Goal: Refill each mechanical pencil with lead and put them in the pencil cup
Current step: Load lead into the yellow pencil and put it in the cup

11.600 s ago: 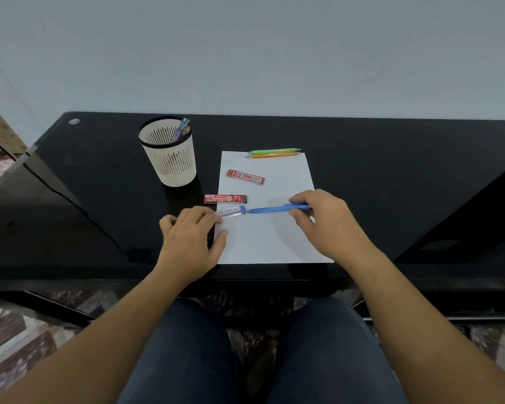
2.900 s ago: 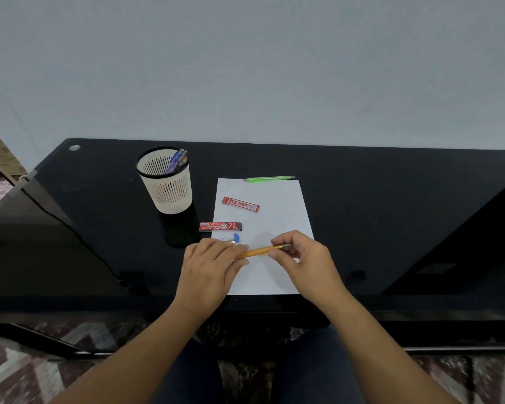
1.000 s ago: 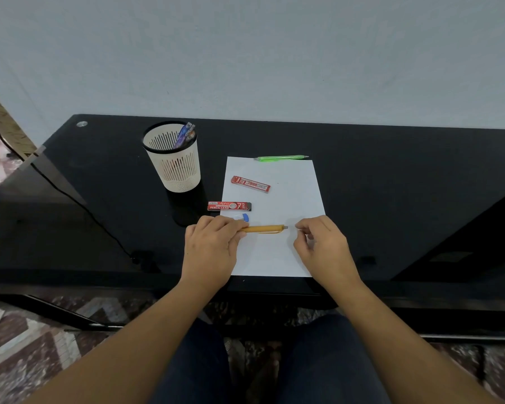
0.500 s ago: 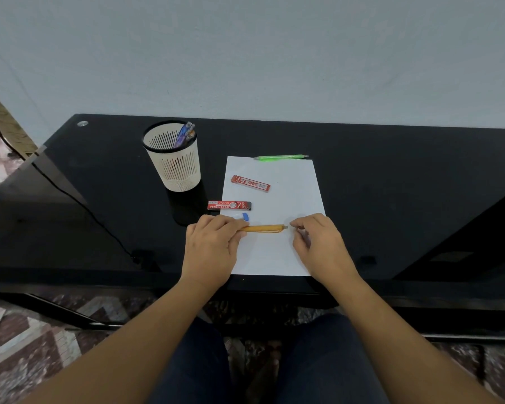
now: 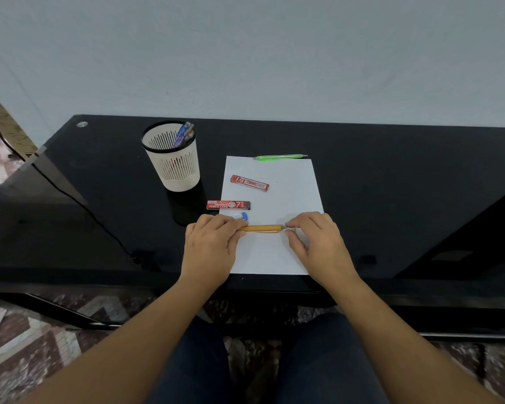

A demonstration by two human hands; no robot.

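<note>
Two hands of mine work over a white sheet of paper (image 5: 274,252) on the black glass table (image 5: 99,176). Far off at nine o'clock a dark cable (image 5: 79,205) runs across the tabletop.

At eleven o'clock from my left hand stands the pencil cup (image 5: 171,167), white and slotted with a black rim. It is upright, and a few bluish and purple pencils (image 5: 184,134) lean against its right side. At twelve o'clock from my knuckles a red lead case (image 5: 228,205) lies flat, partly on the table and partly over the paper's left edge. Just below it is a small clear tube with a blue cap (image 5: 241,216), partly hidden behind my fingers.

My left hand (image 5: 210,249) is curled round the left end of the orange pencil (image 5: 261,228), which lies level over the paper, running from nine to three o'clock. At twelve o'clock from that pencil a second lead case (image 5: 249,183) lies slanted on the sheet. Beyond it the green pencil (image 5: 279,157) lies along the paper's far edge, tip towards three o'clock.

My right hand (image 5: 318,243) sits at three o'clock, forefinger and thumb bent close at the orange pencil's right end. I cannot tell whether they pinch anything.
</note>
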